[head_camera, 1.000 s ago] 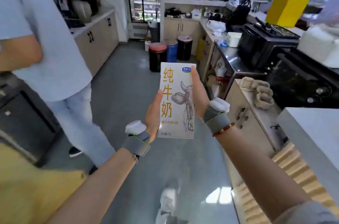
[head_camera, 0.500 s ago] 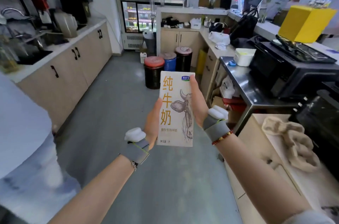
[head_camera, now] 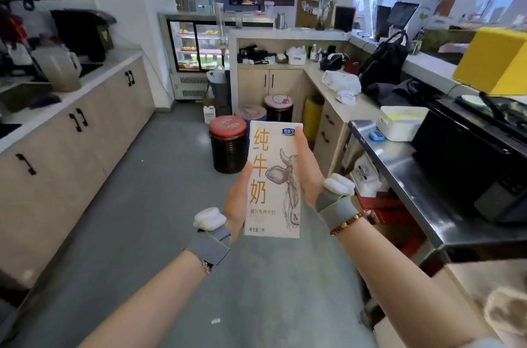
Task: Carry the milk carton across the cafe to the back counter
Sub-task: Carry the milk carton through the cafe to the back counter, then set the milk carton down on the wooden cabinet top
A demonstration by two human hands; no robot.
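Note:
A tall white milk carton (head_camera: 272, 179) with orange characters and a cow drawing is held upright in front of me, above the grey floor. My left hand (head_camera: 239, 200) grips its left side and my right hand (head_camera: 307, 168) grips its right side, fingers wrapped behind it. Both wrists wear grey straps with white pods. The back counter (head_camera: 288, 34) runs across the far end of the room, with wooden cabinets below it.
A long cabinet run (head_camera: 85, 131) lines the left. On the right stand a steel table (head_camera: 399, 165) with a black oven (head_camera: 467, 159) and a cluttered counter. Three lidded barrels (head_camera: 228, 145) stand on the floor ahead. A grey aisle (head_camera: 159, 190) runs between them.
I have walked forward down the aisle with the carton held the same way. The person on the left has dropped out of view, and the barrels and back counter are nearer.

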